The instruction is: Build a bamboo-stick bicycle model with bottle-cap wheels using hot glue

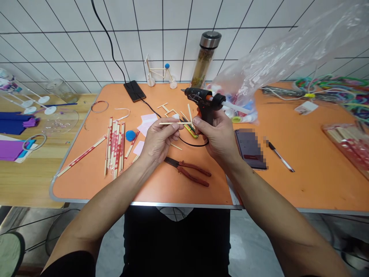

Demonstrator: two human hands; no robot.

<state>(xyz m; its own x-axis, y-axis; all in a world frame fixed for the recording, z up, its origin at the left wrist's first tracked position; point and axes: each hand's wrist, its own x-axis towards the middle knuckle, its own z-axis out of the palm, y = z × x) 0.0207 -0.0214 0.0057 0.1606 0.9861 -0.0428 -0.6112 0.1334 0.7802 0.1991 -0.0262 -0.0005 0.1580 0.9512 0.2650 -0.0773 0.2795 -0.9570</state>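
Note:
My left hand (159, 139) pinches a thin wooden stick (170, 123) that lies level and points left. My right hand (217, 134) pinches the other end of the same stick piece, where a second short stick (190, 113) rises upright from it. Both hands hover over the middle of the orange table (161, 184). A black hot glue gun (203, 100) stands just behind my right hand, its nozzle pointing left. Red-handled pliers (188, 172) lie on the table below my hands.
Wrapped chopsticks (115, 148) and a blue cap (130, 135) lie at left. A phone (250, 149) and a pen (279, 156) lie at right, a clear plastic bag (276, 57) behind them. A bottle (205, 59), a stick model (160, 73) and a charging phone (134, 90) stand at the back.

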